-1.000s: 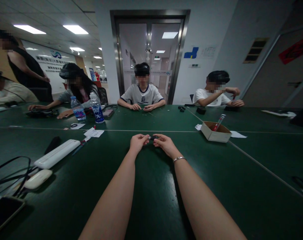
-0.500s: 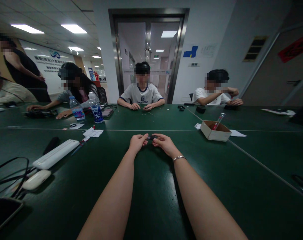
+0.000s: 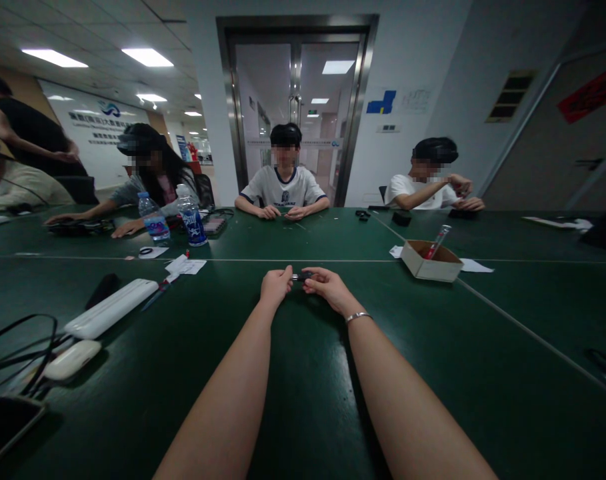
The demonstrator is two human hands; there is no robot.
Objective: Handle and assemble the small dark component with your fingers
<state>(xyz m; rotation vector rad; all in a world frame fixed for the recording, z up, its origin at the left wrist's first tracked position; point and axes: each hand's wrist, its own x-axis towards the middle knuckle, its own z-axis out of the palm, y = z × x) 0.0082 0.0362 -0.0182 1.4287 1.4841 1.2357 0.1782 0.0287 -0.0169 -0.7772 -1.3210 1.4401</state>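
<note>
Over the green table (image 3: pixel 307 347), my left hand (image 3: pixel 277 287) and my right hand (image 3: pixel 327 287) meet at a small, slim black object with a shiny silvery end (image 3: pixel 299 276). Its left end is pinched between my left thumb and fingers. My right thumb and fingers close around the black right part. The object lies roughly level between the two hands, and my fingers hide both its ends. It is too small to tell its kind.
To the left lie a white power strip (image 3: pixel 111 310), a cream rounded case (image 3: pixel 73 360), a phone (image 3: pixel 7 430) and black cables. Two bottles (image 3: pixel 193 219) stand farther back. A cardboard box (image 3: pixel 431 263) with a red tube sits at the right. Several people sit around the table.
My left hand has shifted slightly, and more of the object's silvery part shows between my hands. My right hand has barely moved. A standing person at far left leans farther left.
</note>
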